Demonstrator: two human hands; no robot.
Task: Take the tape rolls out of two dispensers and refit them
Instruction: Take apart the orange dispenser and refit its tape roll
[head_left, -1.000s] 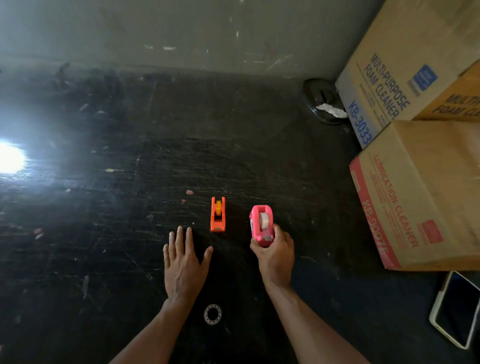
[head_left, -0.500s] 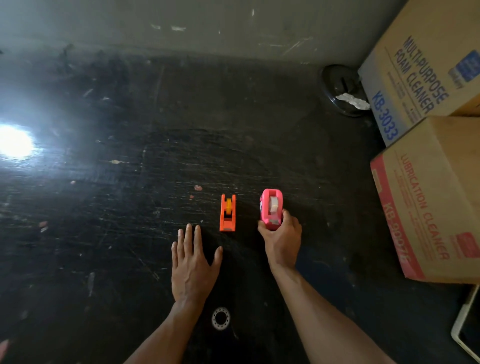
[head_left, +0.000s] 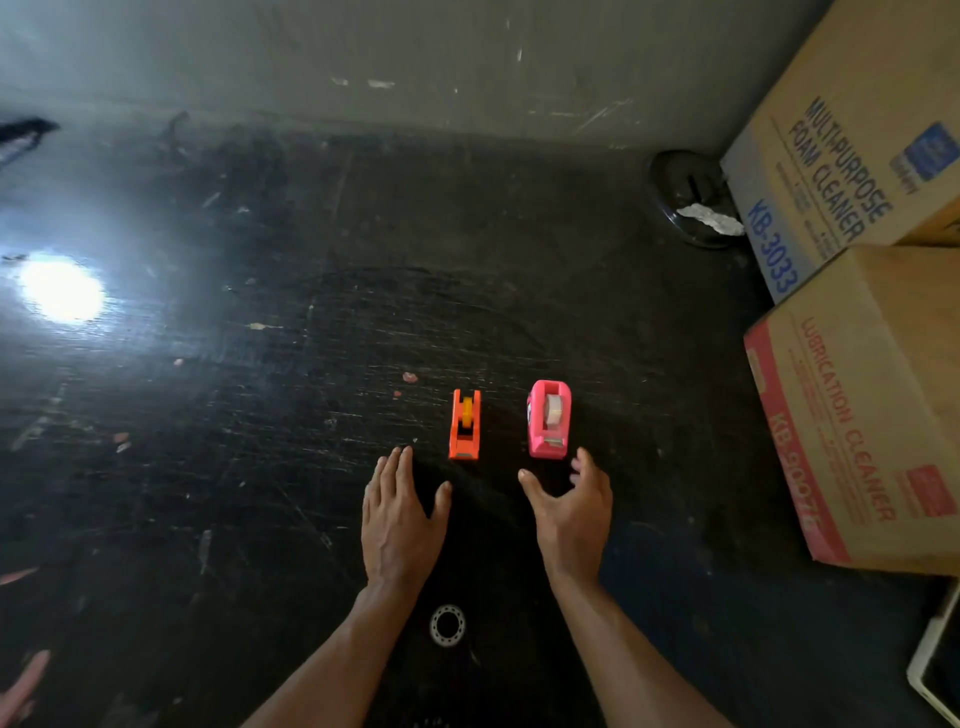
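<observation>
Two small tape dispensers stand side by side on the dark scratched tabletop (head_left: 260, 467). The orange dispenser (head_left: 464, 425) holds a yellow-cored roll (head_left: 467, 408). To its right the pink dispenser (head_left: 549, 420) holds a pale clear roll (head_left: 554, 408). My left hand (head_left: 400, 525) lies flat, palm down, just below and left of the orange one. My right hand (head_left: 571, 512) hovers open right below the pink dispenser, fingers apart, holding nothing and not touching it.
Two cardboard boxes are stacked at the right: a foam cleaner box (head_left: 852, 150) and a lubrication cleaner box (head_left: 862, 410). A black round object with crumpled paper (head_left: 693, 200) sits by the wall. A small ring (head_left: 447, 625) lies between my forearms. A white-edged device (head_left: 935, 670) is at bottom right.
My right hand has let go of the pink dispenser and drawn back, fingers now apart. The dispenser stands on the table. My left hand has stayed flat.
</observation>
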